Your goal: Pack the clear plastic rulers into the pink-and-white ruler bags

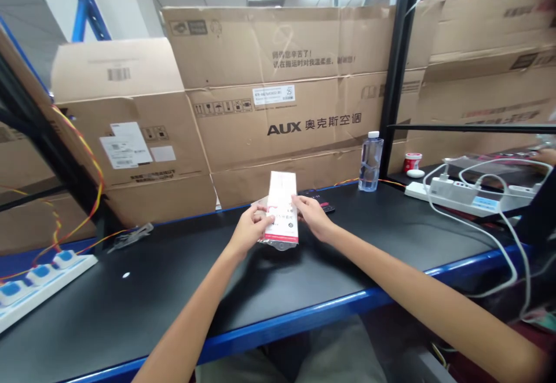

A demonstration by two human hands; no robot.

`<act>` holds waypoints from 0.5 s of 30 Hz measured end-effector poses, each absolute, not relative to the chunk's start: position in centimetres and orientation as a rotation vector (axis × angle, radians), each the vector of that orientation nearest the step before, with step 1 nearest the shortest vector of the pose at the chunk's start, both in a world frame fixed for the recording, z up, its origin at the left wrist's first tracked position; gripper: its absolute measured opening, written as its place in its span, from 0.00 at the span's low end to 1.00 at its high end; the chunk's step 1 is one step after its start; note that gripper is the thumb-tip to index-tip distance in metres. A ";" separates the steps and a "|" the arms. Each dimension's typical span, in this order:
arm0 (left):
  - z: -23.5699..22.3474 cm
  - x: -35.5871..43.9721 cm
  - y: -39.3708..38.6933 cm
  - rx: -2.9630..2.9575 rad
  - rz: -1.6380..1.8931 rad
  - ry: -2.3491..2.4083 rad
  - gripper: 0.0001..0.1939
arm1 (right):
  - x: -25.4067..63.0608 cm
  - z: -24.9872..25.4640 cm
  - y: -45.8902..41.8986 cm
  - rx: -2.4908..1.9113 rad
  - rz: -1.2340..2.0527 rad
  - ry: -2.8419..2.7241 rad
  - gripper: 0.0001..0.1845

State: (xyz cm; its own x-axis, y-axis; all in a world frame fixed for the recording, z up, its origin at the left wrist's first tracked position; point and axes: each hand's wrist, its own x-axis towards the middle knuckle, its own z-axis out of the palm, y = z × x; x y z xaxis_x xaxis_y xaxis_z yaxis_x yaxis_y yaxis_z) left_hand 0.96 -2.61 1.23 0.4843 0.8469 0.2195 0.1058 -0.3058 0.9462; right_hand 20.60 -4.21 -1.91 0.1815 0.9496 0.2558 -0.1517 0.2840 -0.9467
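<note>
Above the black tabletop I hold a flat white packet [283, 189], printed with dark characters and a red band along its lower edge. My left hand [251, 229] grips its left side, thumb on the front face. On the right edge, my right hand [313, 216] pinches it between thumb and fingers. Clear plastic film [278, 245] shows around the packet's left and bottom edges; whether it encloses the packet, I cannot tell. Behind my right hand lies a dark flat box [326, 205], partly hidden.
A clear bottle [370, 163] stands at the back right. Power strips lie at left [47, 284] and right [460, 194], the right one with trailing white cables. Crumpled plastic [131, 236] rests at the back left. Cardboard [286, 105] walls the rear; a blue edge [304, 319] runs along the front.
</note>
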 end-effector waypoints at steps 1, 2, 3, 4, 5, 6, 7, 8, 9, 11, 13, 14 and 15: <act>1.2 0.9 -2.4 1.730 0.940 0.830 0.22 | 20.6 -2.0 -4.1 -0.976 0.994 -1.078 0.18; 1.1 0.8 -2.3 1.732 0.944 0.847 0.22 | 20.6 -2.1 -4.1 -0.995 1.018 -1.074 0.16; 1.0 0.8 -2.1 1.735 0.944 0.866 0.22 | 20.5 -2.2 -4.1 -1.008 1.042 -1.070 0.15; 0.9 0.8 -2.0 1.740 0.942 0.890 0.21 | 20.4 -2.3 -4.1 -1.016 1.061 -1.063 0.14; 0.7 0.8 -1.9 1.746 0.941 0.919 0.21 | 20.4 -2.3 -4.2 -1.020 1.070 -1.053 0.14; 0.5 0.7 -1.7 1.752 0.942 0.952 0.20 | 20.3 -2.3 -4.2 -1.020 1.070 -1.041 0.15; 0.3 0.7 -1.6 1.760 0.942 0.988 0.20 | 20.3 -2.2 -4.3 -1.020 1.062 -1.030 0.17; 0.1 0.6 -1.4 1.770 0.943 1.026 0.19 | 20.3 -2.1 -4.3 -1.020 1.048 -1.024 0.18; 0.0 0.5 -1.2 1.784 0.943 1.068 0.19 | 20.4 -2.0 -4.3 -1.023 1.032 -1.024 0.19; -0.3 0.3 -0.8 1.824 0.952 1.157 0.20 | 20.6 -1.9 -4.2 -1.045 0.988 -1.044 0.19; -0.6 -0.1 -0.4 1.869 0.964 1.241 0.24 | 20.8 -2.0 -4.0 -1.088 0.924 -1.082 0.19; -0.6 -0.2 -0.3 1.888 0.964 1.274 0.26 | 20.9 -2.1 -4.0 -1.113 0.891 -1.105 0.19; -0.7 -0.3 -0.2 1.904 0.958 1.298 0.27 | 21.0 -2.2 -3.9 -1.139 0.864 -1.132 0.19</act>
